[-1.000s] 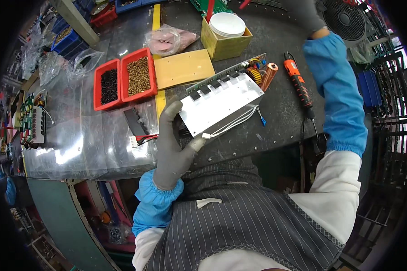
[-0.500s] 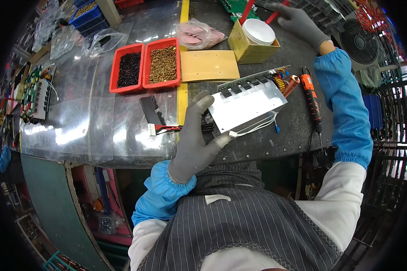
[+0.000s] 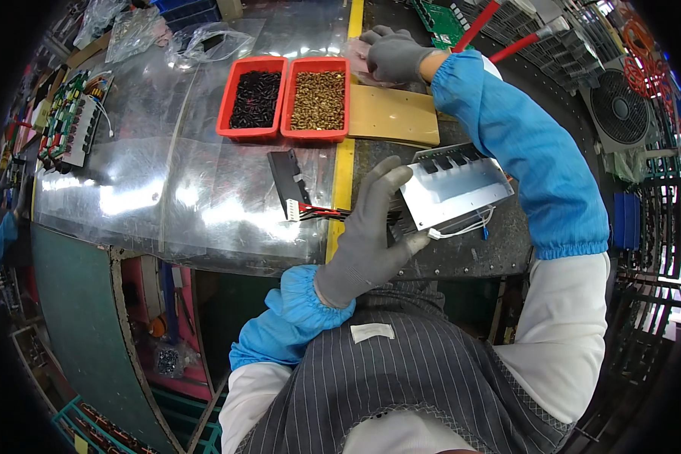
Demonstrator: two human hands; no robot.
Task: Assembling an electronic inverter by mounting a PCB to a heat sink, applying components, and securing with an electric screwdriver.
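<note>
My left hand (image 3: pixel 371 238), in a grey glove, holds the near-left edge of a circuit board with a bright metal plate (image 3: pixel 455 191). Its fingers lie at the far corner and its thumb at the near one. White wires (image 3: pixel 465 227) hang from the board's near side. Beyond the board, my gloved right hand (image 3: pixel 395 57) is over a pink plastic bag (image 3: pixel 358 59), its fingers bent; the back of the hand hides whether they grip the bag. Left of my left hand lies a black bracket (image 3: pixel 286 178), beside a white connector (image 3: pixel 292 210) with red and black wires.
Two red bins hold black parts (image 3: pixel 256 102) and brass-coloured parts (image 3: pixel 318 102). A tan sheet (image 3: pixel 393 113) lies right of them. Red-handled tools (image 3: pixel 477 26) stand behind my right sleeve. Another circuit board (image 3: pixel 76 125) is at far left, and a fan (image 3: pixel 619 106) at far right.
My right hand has moved left from the red handles to the pink bag, its forearm now covering the box and orange tool. My left hand keeps its hold on the board.
</note>
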